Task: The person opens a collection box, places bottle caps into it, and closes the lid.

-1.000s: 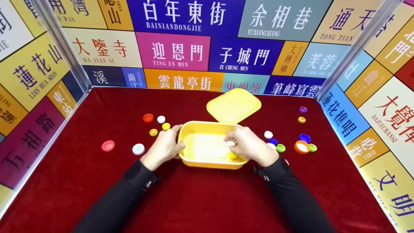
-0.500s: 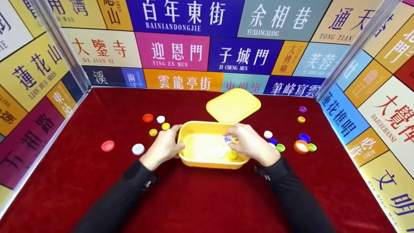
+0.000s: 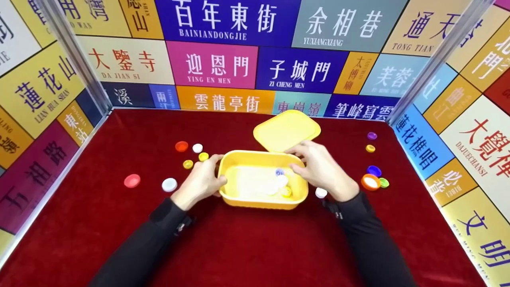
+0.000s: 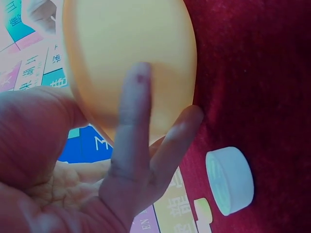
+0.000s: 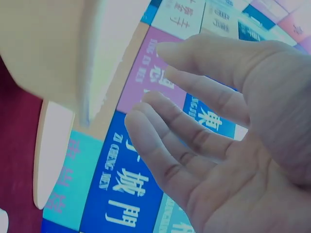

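Drawn back since half a second earlier, the right hand (image 3: 322, 165) has shifted away from the caps in the yellow tub (image 3: 255, 204) toward its own side; the left hand (image 3: 201, 177) and the tub lie much as they did. Oblong with rounded corners, the tub has smooth, plain walls and a rim all round, its floor washed pale by glare. Below and to the left of the right hand's fingertips, inside it, sit a blue-violet cap (image 3: 279, 172), a pale cap (image 3: 282, 181) and a yellow cap (image 3: 286, 192).

Empty, with fingers loosely bent, the right hand hovers at the tub's right end. The left hand grips the opposite end, thumb at the rim and fingers against the outer wall. Both forearms, in black sleeves (image 3: 137, 243), slant inward toward the tub.

Upright on the red cloth (image 3: 255, 247) between the hands, the tub faces mouth upward, its long axis running crosswise from left hand to right. Ahead and to the left of the right hand lies a yellow lid (image 3: 287, 130). Just outside the left hand is a white cap (image 3: 169, 184).
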`<state>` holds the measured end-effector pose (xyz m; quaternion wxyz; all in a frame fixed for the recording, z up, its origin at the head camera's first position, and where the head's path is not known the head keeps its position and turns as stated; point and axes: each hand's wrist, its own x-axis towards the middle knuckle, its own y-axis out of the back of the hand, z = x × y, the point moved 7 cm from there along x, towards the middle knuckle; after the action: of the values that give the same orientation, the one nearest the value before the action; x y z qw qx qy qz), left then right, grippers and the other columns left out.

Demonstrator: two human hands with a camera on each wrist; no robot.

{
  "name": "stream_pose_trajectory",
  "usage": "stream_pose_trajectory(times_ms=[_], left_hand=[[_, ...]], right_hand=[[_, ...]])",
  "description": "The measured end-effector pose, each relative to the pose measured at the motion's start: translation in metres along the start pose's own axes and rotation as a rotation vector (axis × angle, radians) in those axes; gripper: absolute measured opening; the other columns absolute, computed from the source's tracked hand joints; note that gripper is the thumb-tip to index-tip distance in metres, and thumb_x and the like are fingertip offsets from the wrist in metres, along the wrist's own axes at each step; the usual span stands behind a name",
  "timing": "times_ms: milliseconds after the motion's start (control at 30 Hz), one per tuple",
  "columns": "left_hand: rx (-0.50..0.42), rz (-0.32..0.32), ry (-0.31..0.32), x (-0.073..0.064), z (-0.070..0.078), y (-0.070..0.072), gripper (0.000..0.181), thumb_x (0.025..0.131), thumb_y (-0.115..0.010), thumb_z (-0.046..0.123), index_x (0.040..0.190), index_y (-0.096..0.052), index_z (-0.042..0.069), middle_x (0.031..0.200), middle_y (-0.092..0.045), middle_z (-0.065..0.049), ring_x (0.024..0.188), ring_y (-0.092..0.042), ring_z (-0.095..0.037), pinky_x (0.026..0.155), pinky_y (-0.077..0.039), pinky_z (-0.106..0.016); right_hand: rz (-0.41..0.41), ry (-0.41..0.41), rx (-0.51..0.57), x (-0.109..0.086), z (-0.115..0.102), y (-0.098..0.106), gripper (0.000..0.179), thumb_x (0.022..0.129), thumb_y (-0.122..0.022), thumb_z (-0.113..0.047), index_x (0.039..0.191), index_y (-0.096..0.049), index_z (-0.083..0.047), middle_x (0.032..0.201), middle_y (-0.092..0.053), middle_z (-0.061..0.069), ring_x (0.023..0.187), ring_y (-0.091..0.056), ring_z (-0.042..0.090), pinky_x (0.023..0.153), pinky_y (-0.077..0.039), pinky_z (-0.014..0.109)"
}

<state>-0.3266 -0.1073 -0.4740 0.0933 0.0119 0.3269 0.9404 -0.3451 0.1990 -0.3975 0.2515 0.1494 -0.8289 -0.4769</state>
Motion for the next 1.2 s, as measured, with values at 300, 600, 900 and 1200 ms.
stream_pose_trajectory(times_ms=[300,600,900,1200], left_hand=[[0.018,0.032,-0.01,0.0,0.0,0.0,0.069,0.102,-0.075,0.004,0.168,-0.055,0.002,0.136,-0.077,-0.036,0.067,-0.081,-0.022,0.059,-0.068,-0.033],[0.04,0.056,-0.018,0.0,0.001,-0.001,0.066,0.102,-0.076,0.005,0.166,-0.058,0.002,0.128,-0.081,-0.029,0.062,-0.076,-0.019,0.059,-0.066,-0.03],[0.029,0.046,-0.025,0.0,0.005,-0.001,0.069,0.102,-0.075,0.004,0.168,-0.056,0.001,0.131,-0.08,-0.033,0.062,-0.078,-0.019,0.057,-0.066,-0.031],[0.017,0.037,0.015,0.0,0.002,-0.003,0.07,0.103,-0.074,0.004,0.171,-0.053,0.004,0.136,-0.077,-0.036,0.064,-0.08,-0.021,0.057,-0.067,-0.032]], right_hand=[[0.068,-0.105,0.046,-0.004,0.035,0.024,0.04,0.102,-0.088,-0.011,0.14,-0.082,-0.003,0.134,-0.079,0.022,0.119,-0.078,0.041,0.101,-0.069,0.06],[0.001,-0.262,0.0,-0.012,0.086,0.025,0.047,0.104,-0.086,-0.017,0.147,-0.078,-0.004,0.134,-0.074,0.024,0.127,-0.071,0.045,0.112,-0.062,0.062],[-0.085,-0.333,-0.03,-0.022,0.126,0.008,0.052,0.101,-0.089,-0.016,0.148,-0.076,0.0,0.139,-0.074,0.031,0.13,-0.067,0.051,0.116,-0.057,0.066],[-0.162,-0.387,-0.022,-0.027,0.147,-0.001,0.048,0.1,-0.088,-0.013,0.144,-0.079,0.004,0.137,-0.08,0.032,0.129,-0.071,0.05,0.118,-0.058,0.065]])
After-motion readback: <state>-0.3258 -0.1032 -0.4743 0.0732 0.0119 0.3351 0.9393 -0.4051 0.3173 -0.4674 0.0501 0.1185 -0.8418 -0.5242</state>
